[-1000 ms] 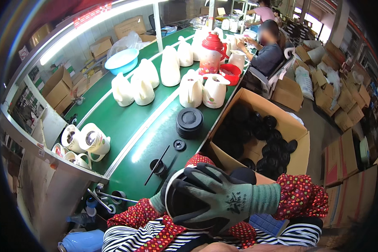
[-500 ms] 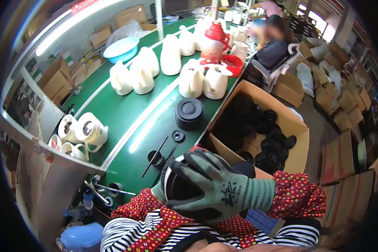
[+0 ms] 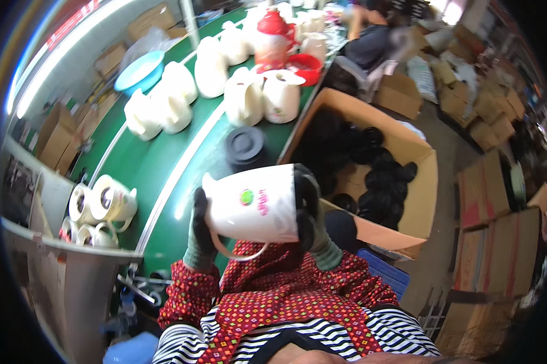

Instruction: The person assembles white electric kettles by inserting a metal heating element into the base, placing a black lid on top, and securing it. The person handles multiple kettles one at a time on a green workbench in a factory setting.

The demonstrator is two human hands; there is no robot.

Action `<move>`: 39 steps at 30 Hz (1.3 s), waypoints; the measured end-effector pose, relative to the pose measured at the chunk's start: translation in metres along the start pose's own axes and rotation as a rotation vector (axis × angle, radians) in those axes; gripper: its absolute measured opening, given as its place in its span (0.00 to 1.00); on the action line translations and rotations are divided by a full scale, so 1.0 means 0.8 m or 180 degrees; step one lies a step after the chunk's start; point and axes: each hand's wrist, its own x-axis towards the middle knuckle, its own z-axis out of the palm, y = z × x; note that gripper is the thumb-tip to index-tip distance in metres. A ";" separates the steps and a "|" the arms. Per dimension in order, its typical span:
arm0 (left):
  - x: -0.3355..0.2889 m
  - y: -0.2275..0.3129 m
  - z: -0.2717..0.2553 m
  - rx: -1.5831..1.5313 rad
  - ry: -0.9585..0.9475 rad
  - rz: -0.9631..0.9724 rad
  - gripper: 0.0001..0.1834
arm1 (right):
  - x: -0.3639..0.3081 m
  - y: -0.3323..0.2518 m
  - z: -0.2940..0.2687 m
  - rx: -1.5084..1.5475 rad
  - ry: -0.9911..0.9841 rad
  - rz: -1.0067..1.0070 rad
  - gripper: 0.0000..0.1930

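A white thermos jug (image 3: pixel 252 206) with a green and pink print lies sideways in the air before my chest, its loop handle pointing down toward me. My gloved left hand (image 3: pixel 202 227) is closed around the spout end. At the broad base end, my gloved right hand (image 3: pixel 311 209) presses against the jug; whether a black part sits between palm and base cannot be made out. Just beyond the jug, a stack of black round bases (image 3: pixel 244 145) stands on the green bench (image 3: pixel 164 167). The small parts in front of it are hidden by the jug and my hands.
A cardboard box (image 3: pixel 428 194) of black round parts stands at the right. White jugs (image 3: pixel 243 97), a red thermos (image 3: pixel 271 45) and a blue basin (image 3: pixel 141 73) occupy the far bench. More jugs (image 3: pixel 112 197) lie at left. Another person (image 3: pixel 367 45) sits at the far right.
The jug has been raised off my lap and turned sideways, so its printed side now shows. My right hand went from covering it to its base end; my left hand came into view. The view has shifted.
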 end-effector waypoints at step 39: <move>0.052 0.232 -0.376 0.7208 0.3104 -0.0573 0.43 | 0.004 0.061 0.076 0.0289 -0.1469 0.2199 0.21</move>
